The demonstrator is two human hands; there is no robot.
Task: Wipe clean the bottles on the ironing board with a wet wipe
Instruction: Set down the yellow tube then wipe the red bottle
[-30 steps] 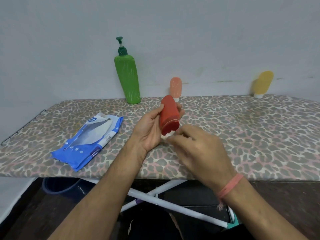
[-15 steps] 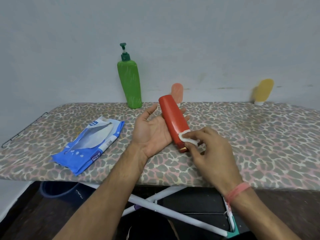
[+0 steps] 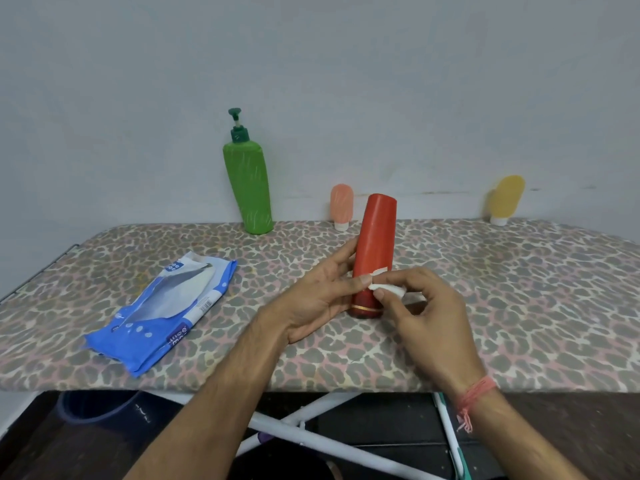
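wipes pack [image 3: 166, 311] left on ironing board [image 3: 519, 306], pump bottle [image 3: 247, 188] behind

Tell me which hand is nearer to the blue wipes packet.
Left. The left hand holds the red bottle just right of the wipes packet; the right hand, pinching the wet wipe, lies beyond the bottle.

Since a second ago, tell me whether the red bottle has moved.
Yes. The red bottle has been swung more upright and carried rightward: it was left of the pink tube in line of sight, and now stands right of it, cap end down.
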